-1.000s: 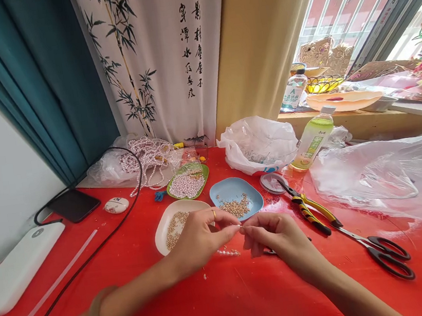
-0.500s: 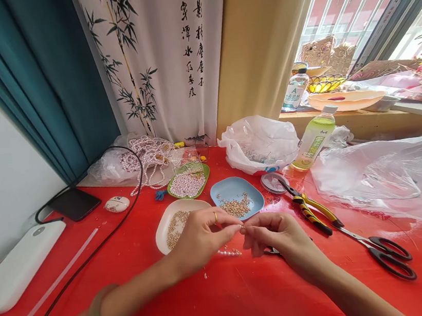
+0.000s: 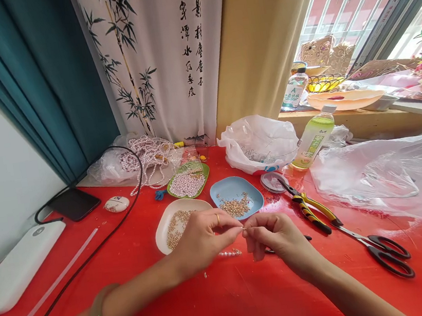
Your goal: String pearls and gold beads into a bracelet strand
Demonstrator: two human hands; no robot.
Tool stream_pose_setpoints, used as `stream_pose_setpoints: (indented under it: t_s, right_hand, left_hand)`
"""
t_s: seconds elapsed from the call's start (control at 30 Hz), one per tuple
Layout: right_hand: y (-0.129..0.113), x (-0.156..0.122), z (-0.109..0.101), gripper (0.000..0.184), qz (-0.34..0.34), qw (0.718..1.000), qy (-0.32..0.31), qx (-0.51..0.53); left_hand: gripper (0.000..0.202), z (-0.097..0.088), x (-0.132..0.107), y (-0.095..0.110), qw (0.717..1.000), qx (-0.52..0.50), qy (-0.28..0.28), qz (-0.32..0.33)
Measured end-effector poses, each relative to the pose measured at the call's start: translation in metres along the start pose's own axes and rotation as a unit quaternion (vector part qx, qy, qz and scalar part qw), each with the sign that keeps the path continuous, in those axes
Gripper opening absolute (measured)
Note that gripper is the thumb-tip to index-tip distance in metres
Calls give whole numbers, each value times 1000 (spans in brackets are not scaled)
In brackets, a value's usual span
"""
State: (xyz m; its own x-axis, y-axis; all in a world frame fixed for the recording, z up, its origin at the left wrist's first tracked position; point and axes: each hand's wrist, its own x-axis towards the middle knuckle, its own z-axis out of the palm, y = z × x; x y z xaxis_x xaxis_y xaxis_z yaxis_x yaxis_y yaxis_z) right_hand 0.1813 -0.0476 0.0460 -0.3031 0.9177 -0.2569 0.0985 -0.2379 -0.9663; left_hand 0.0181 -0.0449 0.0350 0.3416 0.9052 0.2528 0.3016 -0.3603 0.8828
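Observation:
Over the red table my left hand (image 3: pixel 201 234) and my right hand (image 3: pixel 275 232) meet fingertip to fingertip, each closed in a pinch. What sits between the fingertips is too small to make out. Below them a short beaded strand (image 3: pixel 230 253) lies on the table, partly behind my left hand. A cream dish (image 3: pixel 160 228) of small gold beads is just behind my left hand. Beyond the fingertips stands a blue dish (image 3: pixel 254 196) holding gold pieces. A dark-handled tool (image 3: pixel 307 238) lies mostly hidden under my right hand.
Yellow-black pliers (image 3: pixel 311 212) and scissors (image 3: pixel 378 250) lie on the right, near a plastic sheet (image 3: pixel 388 176). Behind are a green dish (image 3: pixel 207 174) of pink beads, a white plastic bag (image 3: pixel 259 144) and a drink bottle (image 3: pixel 313 139). A black cable (image 3: pixel 101 245) crosses the left side.
The right hand's fingers have shifted slightly, showing more of the dark-handled tool beneath. Both hands stay pinched together in nearly the same place.

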Motion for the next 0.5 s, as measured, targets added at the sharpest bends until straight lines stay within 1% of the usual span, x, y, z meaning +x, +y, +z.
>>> stream_pose_setpoints:
  t_s: [0.17, 0.33, 0.5]
  right_hand:
    - [4, 3, -4, 10, -7, 1000, -20, 15]
    - [7, 4, -7, 13, -31, 999, -35, 26]
    - [5, 3, -6, 18, -32, 999, -34, 13]
  left_hand:
    - [15, -1, 0, -2, 1000, -6, 9, -3]
    - [20, -3, 0, -3, 999, 14, 2, 32]
    - [19, -3, 0, -3, 999, 23, 0, 49]
